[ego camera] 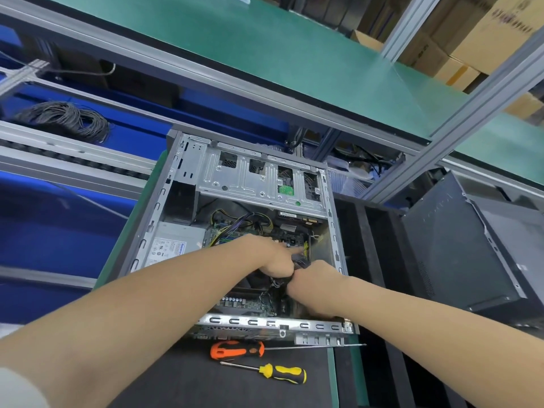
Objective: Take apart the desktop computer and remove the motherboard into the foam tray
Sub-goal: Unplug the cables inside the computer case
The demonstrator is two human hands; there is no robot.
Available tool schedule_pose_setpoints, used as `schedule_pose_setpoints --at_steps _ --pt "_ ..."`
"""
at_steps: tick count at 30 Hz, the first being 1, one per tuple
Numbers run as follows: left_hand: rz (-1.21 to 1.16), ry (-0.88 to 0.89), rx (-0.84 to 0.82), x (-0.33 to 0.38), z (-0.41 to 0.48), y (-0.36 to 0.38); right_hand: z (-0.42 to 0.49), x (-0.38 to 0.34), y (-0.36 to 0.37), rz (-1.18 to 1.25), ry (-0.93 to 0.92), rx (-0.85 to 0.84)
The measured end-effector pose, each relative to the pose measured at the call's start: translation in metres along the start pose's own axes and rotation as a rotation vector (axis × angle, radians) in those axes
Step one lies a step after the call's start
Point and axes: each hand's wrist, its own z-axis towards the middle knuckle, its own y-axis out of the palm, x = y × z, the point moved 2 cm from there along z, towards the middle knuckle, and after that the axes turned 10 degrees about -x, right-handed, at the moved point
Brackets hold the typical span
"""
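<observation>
The open desktop case (153, 219) lies on its side in the middle, its side panel off. Inside sits the green motherboard (250, 303) with bundled power cables (235, 223) and a grey power supply (173, 242) at the left. Both hands reach into the case's right half. My left hand (270, 254) curls its fingers around a black cable bundle (290, 279), one finger stretched toward a yellow connector (306, 248). My right hand (312, 284) grips the same black bundle from the right. The black foam tray (374, 245) with slots lies right of the case.
An orange-handled screwdriver (237, 349) and a yellow-handled one (282, 373) lie on the black mat in front of the case. The removed dark side panel (459, 248) rests at the right. A coil of black wire (61, 119) sits at the back left. A green shelf runs overhead.
</observation>
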Motion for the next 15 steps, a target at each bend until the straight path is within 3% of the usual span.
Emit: schedule_pose_setpoints --at_steps 2,7,11,15 --pt "-0.201 0.034 0.103 -0.008 -0.006 -0.001 -0.01 0.006 -0.005 0.087 -0.027 0.086" --pt "-0.775 0.094 0.558 -0.03 -0.031 -0.007 -0.033 0.016 -0.009 0.357 -0.176 0.351" --pt "-0.874 0.052 0.631 -0.039 -0.048 0.006 -0.043 0.016 -0.006 0.472 -0.168 0.6" --pt "-0.937 0.009 0.677 -0.052 -0.071 0.013 -0.044 0.014 -0.004 0.799 -0.078 0.703"
